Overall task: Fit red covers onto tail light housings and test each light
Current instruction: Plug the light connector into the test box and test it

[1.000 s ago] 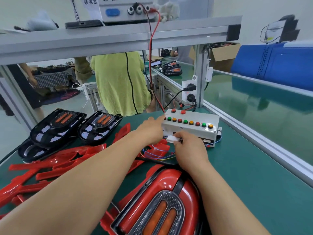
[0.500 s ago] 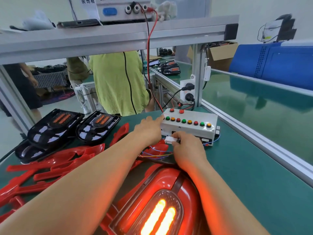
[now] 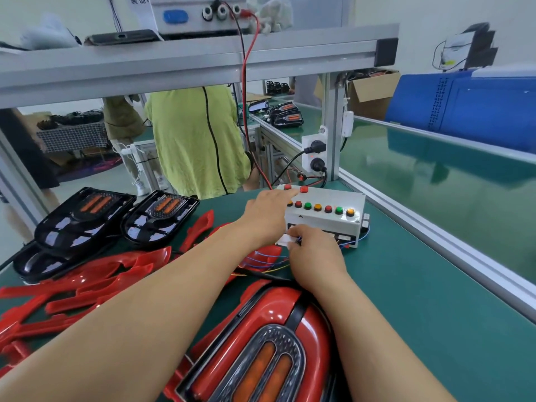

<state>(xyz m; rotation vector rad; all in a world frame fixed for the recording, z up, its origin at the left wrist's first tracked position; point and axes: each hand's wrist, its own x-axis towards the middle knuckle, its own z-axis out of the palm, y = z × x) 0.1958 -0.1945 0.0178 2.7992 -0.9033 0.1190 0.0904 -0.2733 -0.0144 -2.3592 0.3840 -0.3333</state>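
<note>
A tail light with its red cover fitted [image 3: 261,352] lies close to me at the bottom centre; its amber strips are unlit. My left hand [image 3: 266,210] reaches over the white test box [image 3: 324,220], fingers stretched onto the row of coloured buttons. My right hand [image 3: 313,256] pinches a white connector [image 3: 284,240] at the box's front face. Thin coloured wires [image 3: 261,261] run from there toward the light. Loose red covers [image 3: 95,282] are piled on the left. Black uncovered housings [image 3: 84,219] with orange strips lie at the far left.
The green mat [image 3: 420,300] ends at an aluminium rail [image 3: 429,236] on the right. A frame post with a power socket [image 3: 314,153] stands behind the box. A person in a yellow-green top [image 3: 194,140] stands beyond the bench. A power supply [image 3: 200,13] sits on the overhead shelf.
The tail light's strips lit up bright orange half a second ago and are dark again now. My left hand has shifted along the box's buttons toward the far red ones. My right hand keeps its hold.
</note>
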